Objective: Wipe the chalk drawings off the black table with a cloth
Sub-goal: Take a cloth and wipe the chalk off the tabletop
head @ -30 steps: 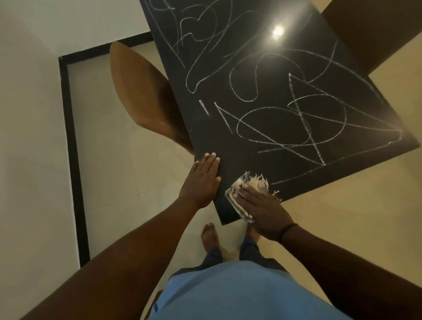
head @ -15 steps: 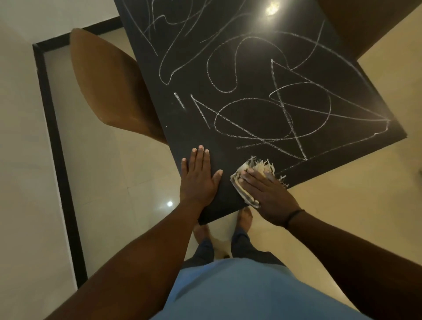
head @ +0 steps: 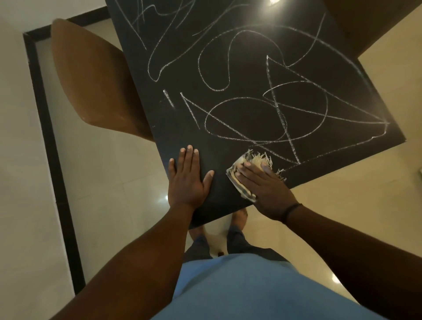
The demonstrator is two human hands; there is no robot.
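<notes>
Left hand [head: 187, 180] lies flat on the black table [head: 228, 75] near its closest corner, palm down. Fingers straight and close together, thumb angled out to the side. It holds nothing.

Right hand [head: 267, 189] presses a folded cloth [head: 245, 177] onto the table just right of the left hand, at the near edge. Fingers straight and slightly spread across the top of the cloth, not curled round it. The cloth is pale with a frayed fringe [head: 260, 157] that sticks out past the fingertips toward the chalk. A dark band [head: 291, 209] sits on the right wrist.

Chalk drawings [head: 274, 109] cover most of the tabletop: loops, an oval, crossed straight lines, a short dash at left. The closest strokes end right at the fringe. The patch around the left hand shows no chalk.

A brown chair [head: 91, 77] stands at the table's left side, its seat tucked partly under the top. A second brown shape [head: 370, 22] is at top right, behind the table; cannot tell what it is. Pale tile floor [head: 109, 182] with a black border strip [head: 50, 128] at left. Bare feet [head: 238, 215] show below the table corner, blue shirt [head: 251, 292] at bottom of the view. A light glare [head: 272, 1] reflects off the tabletop at the upper edge.
</notes>
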